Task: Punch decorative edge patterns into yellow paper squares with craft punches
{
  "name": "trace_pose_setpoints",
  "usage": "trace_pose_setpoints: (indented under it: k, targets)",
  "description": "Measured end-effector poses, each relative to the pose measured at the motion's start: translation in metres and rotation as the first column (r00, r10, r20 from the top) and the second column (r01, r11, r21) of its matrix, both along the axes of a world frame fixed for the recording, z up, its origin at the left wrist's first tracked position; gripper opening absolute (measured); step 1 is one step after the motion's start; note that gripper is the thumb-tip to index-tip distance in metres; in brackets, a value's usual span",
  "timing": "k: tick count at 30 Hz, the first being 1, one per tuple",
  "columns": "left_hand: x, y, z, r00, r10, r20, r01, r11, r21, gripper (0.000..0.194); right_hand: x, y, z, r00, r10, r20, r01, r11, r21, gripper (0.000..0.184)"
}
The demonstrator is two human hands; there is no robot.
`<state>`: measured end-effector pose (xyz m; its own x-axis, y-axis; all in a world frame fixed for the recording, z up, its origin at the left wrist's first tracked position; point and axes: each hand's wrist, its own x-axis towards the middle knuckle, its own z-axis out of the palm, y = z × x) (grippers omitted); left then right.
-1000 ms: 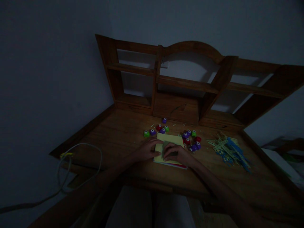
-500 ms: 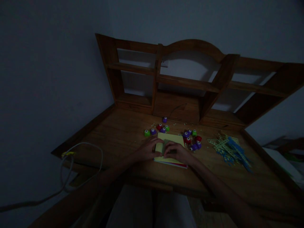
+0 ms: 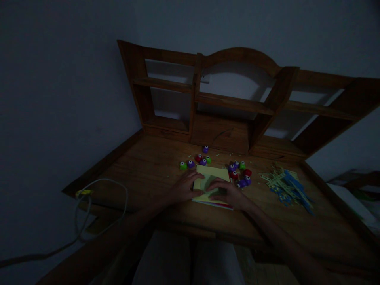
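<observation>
A small stack of coloured paper sheets [image 3: 214,173], yellow on top, lies on the wooden desk [image 3: 154,166] in front of me. My left hand [image 3: 184,187] rests at the stack's left edge, fingers stretched onto the paper. My right hand [image 3: 227,192] lies on the stack's near right part, fingers bent and pressing a darker greenish piece of paper [image 3: 208,180] against the top sheet. Small purple, green and red craft punches [image 3: 199,160] sit just beyond the stack, with another cluster of punches [image 3: 241,174] at its right.
A heap of blue and yellow-green punched paper strips [image 3: 286,185] lies on the right of the desk. A wooden shelf hutch [image 3: 234,103] stands at the back. A pale cable [image 3: 101,206] loops off the desk's left corner. The room is dim.
My right hand has slid slightly toward me and to the right over the stack. My left hand's fingers have reached a bit farther onto the paper. The greenish piece shows more.
</observation>
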<state>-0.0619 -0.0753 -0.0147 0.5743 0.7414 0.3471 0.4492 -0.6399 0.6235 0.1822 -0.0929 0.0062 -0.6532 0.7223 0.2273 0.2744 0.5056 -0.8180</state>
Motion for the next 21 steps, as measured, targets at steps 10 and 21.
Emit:
trace_pose_setpoints:
  k: [10,21]
  targets:
    - [0.008,-0.005,0.003,0.998,0.062,-0.019,-0.061,0.998,0.033,0.045,-0.006,0.004,-0.008,0.999,-0.037,-0.031,0.038,0.999,0.026,0.02]
    - [0.011,-0.008,0.003,0.996,0.088,-0.03,-0.087,0.996,0.024,0.047,0.008,0.002,-0.008,0.999,0.022,-0.033,-0.023,1.0,-0.016,0.019]
